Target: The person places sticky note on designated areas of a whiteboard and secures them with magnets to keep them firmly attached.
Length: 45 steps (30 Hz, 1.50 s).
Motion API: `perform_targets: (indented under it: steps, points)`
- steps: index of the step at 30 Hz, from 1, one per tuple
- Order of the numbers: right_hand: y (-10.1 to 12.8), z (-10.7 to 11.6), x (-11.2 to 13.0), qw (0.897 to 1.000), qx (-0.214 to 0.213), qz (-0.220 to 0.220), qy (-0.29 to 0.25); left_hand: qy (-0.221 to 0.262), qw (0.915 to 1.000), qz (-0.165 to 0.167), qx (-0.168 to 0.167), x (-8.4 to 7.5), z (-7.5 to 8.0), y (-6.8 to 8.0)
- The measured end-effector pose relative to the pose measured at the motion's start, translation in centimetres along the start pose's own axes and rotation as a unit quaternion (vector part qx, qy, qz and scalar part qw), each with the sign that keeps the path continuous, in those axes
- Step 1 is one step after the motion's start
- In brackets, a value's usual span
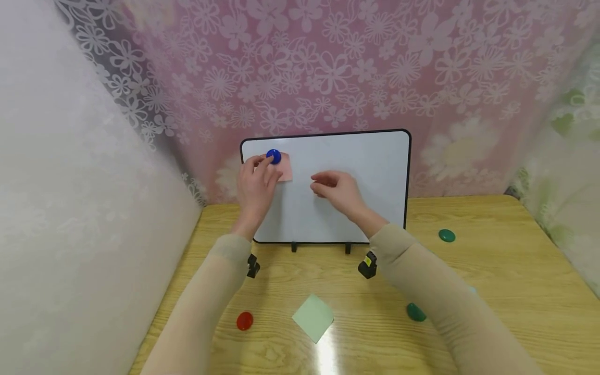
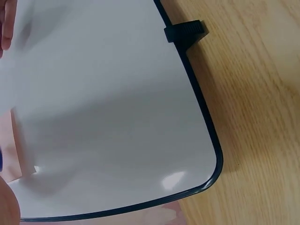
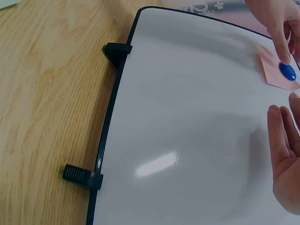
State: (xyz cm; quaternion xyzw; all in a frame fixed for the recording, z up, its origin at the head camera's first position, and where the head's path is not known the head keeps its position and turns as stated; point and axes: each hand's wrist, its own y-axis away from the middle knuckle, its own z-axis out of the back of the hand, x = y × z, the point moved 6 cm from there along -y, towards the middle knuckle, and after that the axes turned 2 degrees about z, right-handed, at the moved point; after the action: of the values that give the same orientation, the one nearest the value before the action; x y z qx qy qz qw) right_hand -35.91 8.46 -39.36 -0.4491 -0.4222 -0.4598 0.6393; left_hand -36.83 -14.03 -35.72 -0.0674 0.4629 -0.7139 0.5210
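My left hand (image 1: 255,182) is at the upper left of the whiteboard (image 1: 337,208), a fingertip touching a round blue magnet (image 1: 274,156). The magnet sits over a pink sticky note (image 1: 285,169) on the board; the right wrist view also shows the blue magnet (image 3: 287,71) against the note, beneath the left fingers. My right hand (image 1: 339,190) hovers before the middle of the board, fingers bent loosely and holding nothing. Only a bit of the left hand (image 2: 7,206) enters the left wrist view, beside the pink note (image 2: 9,150).
The board stands on black feet (image 1: 348,248) on a wooden table (image 1: 281,281). A pale green sticky note (image 1: 314,317), a red magnet (image 1: 245,321) and green magnets (image 1: 447,235) lie on the table. A flowered curtain (image 1: 328,67) hangs behind.
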Motion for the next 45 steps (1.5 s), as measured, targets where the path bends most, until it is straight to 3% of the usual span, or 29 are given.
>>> perform_targets:
  steps: [9,13,20,28,38,45]
  points:
    - [2.0,1.8,-1.4,0.998,0.057,-0.003,0.015,0.056,0.9983,-0.014,-0.008,0.0,0.6,1.6]
    - [3.6,2.7,-2.4,0.995,0.091,-0.017,0.037,0.095,0.9950,-0.027,-0.010,0.1,1.2,2.9]
    - [6.8,5.0,-4.6,0.987,0.127,-0.016,0.098,0.147,0.9880,-0.044,0.018,0.4,2.4,7.3]
    - [9.6,7.4,-6.6,0.980,0.143,-0.005,0.140,0.166,0.9838,-0.049,0.046,1.2,3.6,12.5]
    - [12.3,10.2,-8.3,0.973,0.150,-0.006,0.176,0.142,0.9817,-0.020,0.125,2.9,4.9,16.4]
    - [14.2,12.9,-9.0,0.962,0.154,-0.014,0.224,0.110,0.9661,-0.033,0.231,3.3,5.6,18.4]
